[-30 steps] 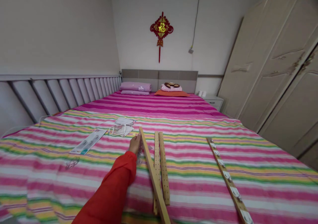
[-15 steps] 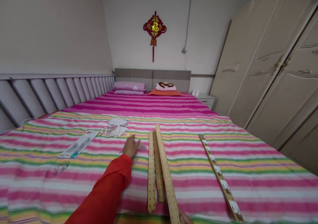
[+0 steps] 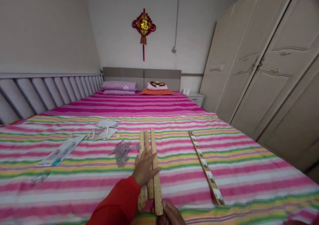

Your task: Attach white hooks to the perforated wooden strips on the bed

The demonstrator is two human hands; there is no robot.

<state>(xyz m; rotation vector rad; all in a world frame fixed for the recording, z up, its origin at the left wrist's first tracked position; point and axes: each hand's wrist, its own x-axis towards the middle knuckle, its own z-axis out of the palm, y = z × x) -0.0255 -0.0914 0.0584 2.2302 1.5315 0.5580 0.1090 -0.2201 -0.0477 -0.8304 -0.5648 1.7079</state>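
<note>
Three perforated wooden slats [image 3: 152, 158] lie side by side on the striped bed cover [image 3: 249, 171], running away from me. My left hand [image 3: 145, 168], in a red sleeve, rests flat across their middle with its fingers spread. My right hand [image 3: 169, 215] shows only in part at the bottom edge and grips the near end of the right-hand slat. A crumpled clear plastic bag [image 3: 121, 150] lies just left of the slats.
A fourth wooden slat with white hooks [image 3: 205, 167] lies to the right. Leaflets and packets [image 3: 103, 132] and a long card [image 3: 62, 149] lie at the left. Pillows [image 3: 119, 86] sit by the headboard; wardrobe doors [image 3: 261, 68] line the right side.
My left hand left the plastic bag and moved right onto the slats. The raised slat came down to lie flush beside the other two. The view has swung right.
</note>
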